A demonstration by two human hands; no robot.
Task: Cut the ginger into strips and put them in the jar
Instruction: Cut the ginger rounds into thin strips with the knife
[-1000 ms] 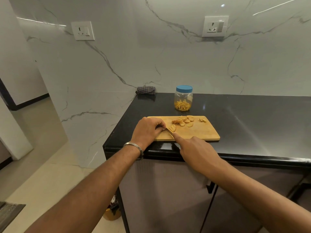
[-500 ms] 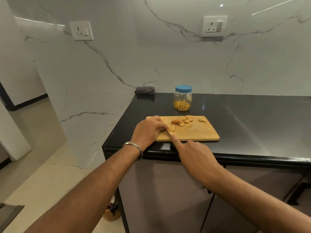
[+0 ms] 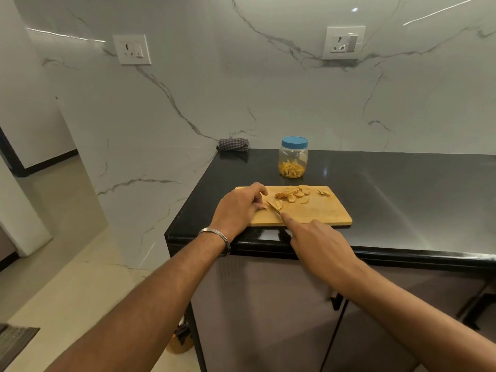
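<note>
Slicing ginger (image 3: 279,204) on board (image 3: 322,210): left hand (image 3: 237,208) pinches slice, right hand (image 3: 319,244) grips knife (image 3: 273,206). Next we need narrow strips.

No legible text (bracelet engraving blurred)

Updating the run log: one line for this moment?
phase: cutting | left hand: holds ginger | right hand: knife | jar: lidded

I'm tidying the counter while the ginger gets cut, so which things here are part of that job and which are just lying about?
In use: cutting board, ginger slices, knife, jar with strips inside, left hand, right hand.

Lying about: checked cloth, wall sockets.
</note>
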